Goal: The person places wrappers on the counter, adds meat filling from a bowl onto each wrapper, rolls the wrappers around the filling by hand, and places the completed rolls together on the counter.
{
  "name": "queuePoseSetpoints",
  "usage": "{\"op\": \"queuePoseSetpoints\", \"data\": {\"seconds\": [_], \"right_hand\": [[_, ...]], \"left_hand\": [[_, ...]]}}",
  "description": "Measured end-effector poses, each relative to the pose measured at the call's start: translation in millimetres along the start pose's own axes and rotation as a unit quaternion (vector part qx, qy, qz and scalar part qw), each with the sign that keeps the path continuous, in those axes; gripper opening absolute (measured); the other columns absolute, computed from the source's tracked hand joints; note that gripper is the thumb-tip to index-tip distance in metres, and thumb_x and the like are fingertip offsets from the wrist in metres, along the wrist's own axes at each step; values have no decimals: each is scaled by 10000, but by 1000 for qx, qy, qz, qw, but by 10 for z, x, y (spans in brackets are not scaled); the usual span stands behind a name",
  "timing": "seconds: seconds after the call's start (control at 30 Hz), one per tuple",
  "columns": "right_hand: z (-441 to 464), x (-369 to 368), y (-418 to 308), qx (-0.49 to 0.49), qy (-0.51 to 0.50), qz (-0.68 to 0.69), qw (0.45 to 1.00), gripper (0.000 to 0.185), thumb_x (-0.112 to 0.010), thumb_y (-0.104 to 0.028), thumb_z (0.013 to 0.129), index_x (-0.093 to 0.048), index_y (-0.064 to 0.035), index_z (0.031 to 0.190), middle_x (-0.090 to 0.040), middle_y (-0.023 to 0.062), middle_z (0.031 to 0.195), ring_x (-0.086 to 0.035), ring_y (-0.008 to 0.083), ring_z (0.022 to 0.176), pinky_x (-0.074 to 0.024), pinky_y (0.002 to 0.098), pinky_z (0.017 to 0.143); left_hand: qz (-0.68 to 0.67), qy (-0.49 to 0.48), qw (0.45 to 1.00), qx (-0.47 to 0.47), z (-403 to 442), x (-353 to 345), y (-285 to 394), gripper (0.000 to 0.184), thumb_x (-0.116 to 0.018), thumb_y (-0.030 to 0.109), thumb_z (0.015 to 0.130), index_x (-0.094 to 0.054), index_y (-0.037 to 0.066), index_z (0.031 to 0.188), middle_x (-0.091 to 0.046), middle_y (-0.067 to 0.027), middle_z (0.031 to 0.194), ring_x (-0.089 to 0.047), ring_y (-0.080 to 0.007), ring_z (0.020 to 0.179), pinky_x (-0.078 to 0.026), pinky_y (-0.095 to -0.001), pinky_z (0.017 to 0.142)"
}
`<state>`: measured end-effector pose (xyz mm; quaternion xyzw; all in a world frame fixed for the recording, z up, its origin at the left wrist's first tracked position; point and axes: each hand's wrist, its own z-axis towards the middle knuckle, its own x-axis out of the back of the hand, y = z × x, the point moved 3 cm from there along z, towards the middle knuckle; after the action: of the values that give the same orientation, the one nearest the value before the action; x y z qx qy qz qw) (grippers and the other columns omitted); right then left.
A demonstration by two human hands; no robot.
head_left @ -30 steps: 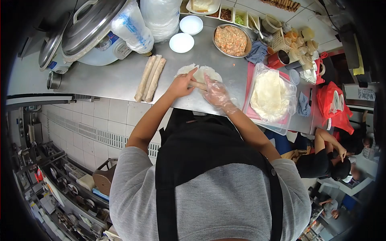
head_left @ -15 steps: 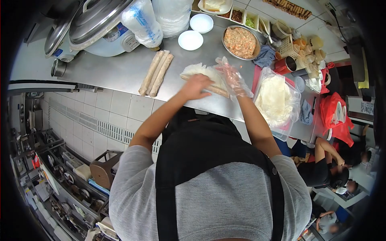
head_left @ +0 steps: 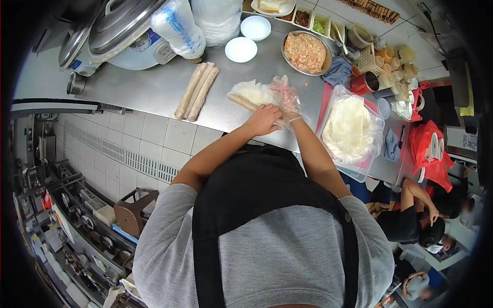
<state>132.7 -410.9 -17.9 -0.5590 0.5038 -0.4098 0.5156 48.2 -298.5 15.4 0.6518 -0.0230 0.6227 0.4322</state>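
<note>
A partly rolled wrapper (head_left: 257, 95) lies on the steel counter, its pale sheet spread behind a long filled roll. My left hand (head_left: 264, 119), bare, rests over the right part of the roll with its fingers bent over it. My right hand (head_left: 288, 101), in a clear plastic glove, is at the wrapper's right end with its fingers apart. To the left lie three finished rolls (head_left: 196, 92) side by side. A metal bowl of orange-pink filling (head_left: 306, 53) stands behind. On the right a plastic tray holds a stack of white wrappers (head_left: 346, 128).
Two white bowls (head_left: 241, 50) stand at the back beside plastic-wrapped stacks. Large lidded cookers (head_left: 128, 51) fill the back left. Bottles, a blue cloth (head_left: 338, 71) and a red bag (head_left: 430, 149) are at the right. Other people are at the lower right.
My left hand has moved right along the roll. My right hand has come down closer to the roll's right end. The view has shifted slightly.
</note>
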Motion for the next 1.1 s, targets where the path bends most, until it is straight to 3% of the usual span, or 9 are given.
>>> {"op": "queuePoseSetpoints", "data": {"seconds": [0.23, 0.3, 0.43, 0.5, 0.6, 0.73, 0.83, 0.9, 1.1], "right_hand": [[55, 9, -50, 1, -26, -51, 998, 634, -381, -523, 1028, -556, -2, 1344, -705, 140, 1095, -633, 204, 1054, -467, 344, 965], [40, -91, -222, 18, 0, -124, 992, 611, -434, -562, 998, -635, -38, 1239, -710, 77, 1062, -616, 166, 1002, -453, 333, 915], [57, -210, 43, 7, -23, -12, 1000, 567, -454, -524, 1005, -644, -26, 1201, -712, 64, 1052, -606, 172, 977, -454, 331, 909], [0, -188, 34, 39, -47, -48, 997, 609, -441, -482, 1024, -524, 18, 1362, -583, 135, 1350, -619, 211, 1103, -457, 355, 988], [-17, -214, 90, 20, -28, -35, 999, 605, -444, -477, 1025, -517, 13, 1372, -570, 123, 1371, -617, 212, 1105, -453, 358, 990], [-10, -241, 60, 81, 10, -37, 996, 460, -475, -425, 1021, -634, -39, 1213, -703, 113, 1075, -622, 240, 1013, -463, 365, 915], [-32, -280, -129, 34, -6, -258, 965, 455, -468, -413, 1016, -597, -58, 1271, -662, 173, 1171, -611, 339, 1084, -458, 417, 953], [-101, -438, -203, 189, -77, -382, 901, 478, -454, -424, 1011, -550, -79, 1327, -611, 208, 1243, -567, 400, 1141, -437, 460, 983], [-209, -534, -284, 139, -113, -391, 903, 443, -439, -337, 1029, -473, -94, 1397, -574, 158, 1336, -546, 368, 1197, -406, 442, 1035]], "left_hand": [[-7, -52, 999, 2, -12, 194, -148, 331, -756, 304, 776, -624, 144, 1034, -580, -52, 1058, -529, -280, 1096, -410, -447, 922], [2, -52, 999, 6, -49, 225, -204, 339, -765, 297, 765, -626, 148, 1037, -582, -48, 1058, -529, -280, 1095, -410, -448, 921], [-16, -41, 999, -5, -100, 213, -304, 358, -785, 277, 743, -621, 147, 1033, -583, -40, 1046, -529, -279, 1087, -407, -448, 919], [0, -47, 999, 7, -121, 329, -433, 353, -783, 282, 744, -616, 144, 1023, -583, -41, 1039, -530, -279, 1081, -405, -445, 919], [24, -45, 998, 42, -283, 541, -576, 341, -780, 289, 749, -606, 137, 1001, -582, -45, 1023, -532, -279, 1071, -404, -441, 918], [37, -38, 997, 50, -354, 564, -673, 342, -775, 324, 757, -599, 137, 984, -579, -43, 1014, -533, -271, 1063, -408, -436, 909], [27, -45, 998, 37, -352, 612, -700, 341, -774, 327, 759, -599, 138, 982, -579, -44, 1010, -532, -272, 1056, -409, -432, 903], [19, -45, 998, 30, -365, 670, -715, 330, -774, 306, 760, -598, 131, 977, -577, -50, 1001, -533, -281, 1038, -409, -429, 898], [28, -37, 998, 45, -521, 733, -857, 335, -781, 296, 753, -601, 128, 981, -583, -57, 981, -541, -285, 1035, -416, -421, 885]]}}
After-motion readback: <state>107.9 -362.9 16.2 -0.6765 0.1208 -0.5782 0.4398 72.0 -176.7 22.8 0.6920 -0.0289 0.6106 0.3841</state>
